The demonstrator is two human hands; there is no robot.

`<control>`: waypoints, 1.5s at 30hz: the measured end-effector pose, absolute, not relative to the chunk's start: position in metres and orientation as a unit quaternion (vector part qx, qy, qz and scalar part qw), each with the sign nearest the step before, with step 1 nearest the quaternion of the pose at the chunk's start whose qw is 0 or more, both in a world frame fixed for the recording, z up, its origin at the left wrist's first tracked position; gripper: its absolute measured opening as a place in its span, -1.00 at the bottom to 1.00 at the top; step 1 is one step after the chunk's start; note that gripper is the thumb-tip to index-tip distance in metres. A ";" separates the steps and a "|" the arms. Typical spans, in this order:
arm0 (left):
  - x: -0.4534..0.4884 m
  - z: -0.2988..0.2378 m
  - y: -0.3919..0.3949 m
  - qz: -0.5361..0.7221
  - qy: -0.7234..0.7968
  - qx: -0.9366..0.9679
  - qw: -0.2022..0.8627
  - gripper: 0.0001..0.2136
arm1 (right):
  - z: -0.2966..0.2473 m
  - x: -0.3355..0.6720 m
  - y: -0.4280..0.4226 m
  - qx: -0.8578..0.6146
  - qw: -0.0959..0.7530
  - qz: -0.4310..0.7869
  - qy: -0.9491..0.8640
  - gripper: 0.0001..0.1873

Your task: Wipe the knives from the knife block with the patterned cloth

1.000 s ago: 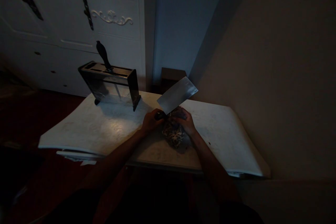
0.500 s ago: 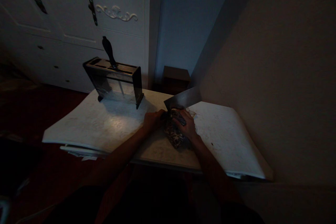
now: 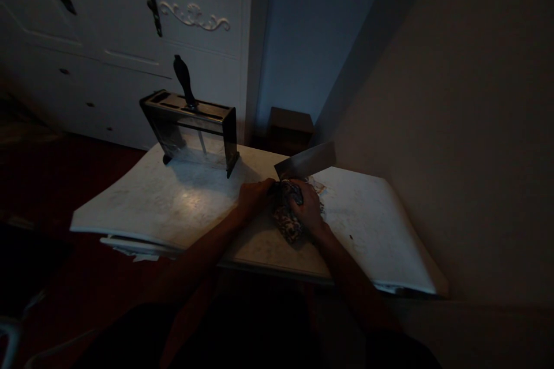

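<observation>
My left hand (image 3: pixel 253 195) is closed round the dark handle of a cleaver (image 3: pixel 307 160), whose broad steel blade slants up and to the right over the table. My right hand (image 3: pixel 306 207) is closed on a patterned, mottled cloth (image 3: pixel 286 223) bunched against the base of the blade. Both hands meet at the middle of a pale marble-like tabletop (image 3: pixel 173 207). The room is dim, so the fingers show only in part.
A knife block (image 3: pixel 193 132) with clear sides stands at the table's back left, one dark-handled knife (image 3: pixel 184 82) upright in it. A white cabinet (image 3: pixel 108 52) is behind it. A small brown box (image 3: pixel 289 127) sits by the blue wall. A beige wall runs along the right.
The cleaver's blade came down from a raised tilt to a lower slant. My right hand slid the cloth up toward the blade's base. The view shifted slightly.
</observation>
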State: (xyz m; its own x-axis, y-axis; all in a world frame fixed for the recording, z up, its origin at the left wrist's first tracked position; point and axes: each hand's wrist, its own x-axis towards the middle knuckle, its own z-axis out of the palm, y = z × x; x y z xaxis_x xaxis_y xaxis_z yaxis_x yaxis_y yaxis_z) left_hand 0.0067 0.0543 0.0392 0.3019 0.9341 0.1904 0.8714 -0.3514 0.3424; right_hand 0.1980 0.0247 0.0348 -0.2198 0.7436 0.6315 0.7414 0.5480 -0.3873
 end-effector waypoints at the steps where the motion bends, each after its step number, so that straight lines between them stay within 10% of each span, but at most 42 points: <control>1: 0.007 0.039 0.054 0.177 0.559 0.805 0.088 -0.64 | 0.034 0.198 0.024 -0.474 0.402 -0.004 -0.783 -0.59; 45: 0.003 0.024 0.067 0.204 0.559 0.789 0.151 -0.68 | 0.047 0.183 0.026 -0.512 0.295 -0.001 -0.807 -0.64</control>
State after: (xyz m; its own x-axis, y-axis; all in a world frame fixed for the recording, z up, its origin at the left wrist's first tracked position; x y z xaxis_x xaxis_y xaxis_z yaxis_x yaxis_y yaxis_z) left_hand 0.0027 0.0667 0.0238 0.2925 0.9440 0.1524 0.8207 -0.3296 0.4668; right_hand 0.1825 0.0256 0.0466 -0.3017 0.8256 0.4769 0.8263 0.4759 -0.3013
